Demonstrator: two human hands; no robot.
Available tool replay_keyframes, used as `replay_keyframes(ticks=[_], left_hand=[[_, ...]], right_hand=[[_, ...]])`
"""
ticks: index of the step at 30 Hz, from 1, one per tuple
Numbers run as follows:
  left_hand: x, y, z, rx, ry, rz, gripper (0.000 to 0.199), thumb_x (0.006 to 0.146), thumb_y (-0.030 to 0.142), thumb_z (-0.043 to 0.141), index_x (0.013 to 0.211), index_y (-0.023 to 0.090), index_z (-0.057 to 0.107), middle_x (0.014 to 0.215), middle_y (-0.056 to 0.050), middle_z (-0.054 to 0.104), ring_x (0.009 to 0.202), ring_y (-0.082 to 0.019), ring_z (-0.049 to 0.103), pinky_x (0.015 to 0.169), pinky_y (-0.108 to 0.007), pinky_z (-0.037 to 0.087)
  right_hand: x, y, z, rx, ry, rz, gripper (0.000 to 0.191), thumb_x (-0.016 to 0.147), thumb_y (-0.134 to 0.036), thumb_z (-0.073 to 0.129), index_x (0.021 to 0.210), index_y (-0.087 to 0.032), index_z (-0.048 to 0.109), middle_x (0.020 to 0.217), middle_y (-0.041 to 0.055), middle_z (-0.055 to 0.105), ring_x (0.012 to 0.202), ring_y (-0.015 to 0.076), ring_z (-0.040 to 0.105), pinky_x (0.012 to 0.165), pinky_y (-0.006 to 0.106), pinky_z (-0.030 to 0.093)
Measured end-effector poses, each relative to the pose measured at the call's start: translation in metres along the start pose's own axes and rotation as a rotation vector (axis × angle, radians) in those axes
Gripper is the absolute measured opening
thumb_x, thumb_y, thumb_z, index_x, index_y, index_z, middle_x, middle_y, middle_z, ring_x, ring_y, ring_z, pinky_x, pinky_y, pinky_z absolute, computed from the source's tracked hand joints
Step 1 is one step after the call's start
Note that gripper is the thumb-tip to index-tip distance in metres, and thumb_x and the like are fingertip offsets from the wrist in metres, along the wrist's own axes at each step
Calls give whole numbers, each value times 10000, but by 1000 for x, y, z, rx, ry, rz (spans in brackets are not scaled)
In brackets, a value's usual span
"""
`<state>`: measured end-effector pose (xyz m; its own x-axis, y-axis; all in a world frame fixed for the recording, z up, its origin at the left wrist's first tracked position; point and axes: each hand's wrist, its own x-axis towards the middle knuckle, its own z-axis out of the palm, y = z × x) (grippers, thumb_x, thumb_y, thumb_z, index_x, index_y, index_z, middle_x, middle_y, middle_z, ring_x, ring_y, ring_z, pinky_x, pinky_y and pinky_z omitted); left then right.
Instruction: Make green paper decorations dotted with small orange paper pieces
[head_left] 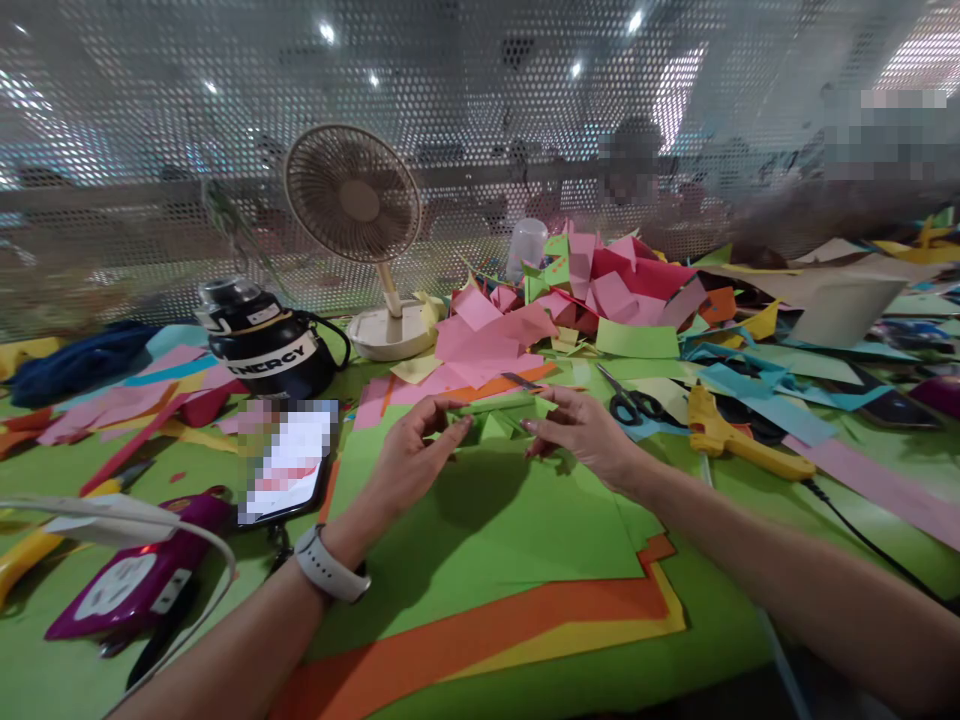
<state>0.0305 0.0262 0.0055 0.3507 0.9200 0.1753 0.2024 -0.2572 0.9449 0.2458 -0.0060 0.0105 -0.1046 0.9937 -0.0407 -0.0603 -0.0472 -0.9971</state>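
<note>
Between my hands is a small piece of folded green paper (496,422), raised over a stack of coloured sheets. My left hand (420,445), with a white watch on its wrist, pinches the piece's left end between thumb and fingers. At the opposite end my right hand (574,430) grips it in the same way. Below lies a large green sheet (525,530), shaded by my hands. An orange sheet (420,655) and a yellow one stick out under its near edge. The exact folds of the small piece are blurred.
Scissors (630,400) and a yellow glue gun (739,440) with a black cord lie on the right. On the left are a phone (289,465), a purple device (142,565) and a black bottle (262,340). A fan (352,200) and heaped paper scraps (570,300) stand behind.
</note>
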Motion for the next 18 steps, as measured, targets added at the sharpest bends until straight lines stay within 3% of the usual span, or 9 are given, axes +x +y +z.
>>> replay_keyframes(ticks=[9, 15, 18], left_hand=[[5, -9, -2, -23, -1, 161, 237, 864, 262, 517, 1095, 222, 549, 988, -27, 535, 800, -150, 523, 666, -295, 590], [3, -1, -1, -206, 33, 70, 235, 838, 252, 543, 1064, 215, 597, 1137, -56, 584, 981, -196, 565, 723, -304, 577], [1, 2, 1, -425, 63, -47, 276, 781, 208, 605, 1057, 216, 608, 1100, -41, 613, 897, -174, 599, 719, -317, 572]], right_hand=[[5, 3, -7, 48, 32, 39, 149, 745, -117, 657, 861, -175, 584, 684, -37, 652, 565, 87, 671, 553, 199, 555], [4, -1, -5, 58, 51, 57, 163, 731, -58, 573, 842, -174, 602, 706, -33, 649, 580, 76, 664, 558, 183, 537], [3, -4, -3, 50, 54, 63, 177, 739, -58, 521, 843, -184, 589, 645, -53, 624, 545, 71, 650, 551, 183, 529]])
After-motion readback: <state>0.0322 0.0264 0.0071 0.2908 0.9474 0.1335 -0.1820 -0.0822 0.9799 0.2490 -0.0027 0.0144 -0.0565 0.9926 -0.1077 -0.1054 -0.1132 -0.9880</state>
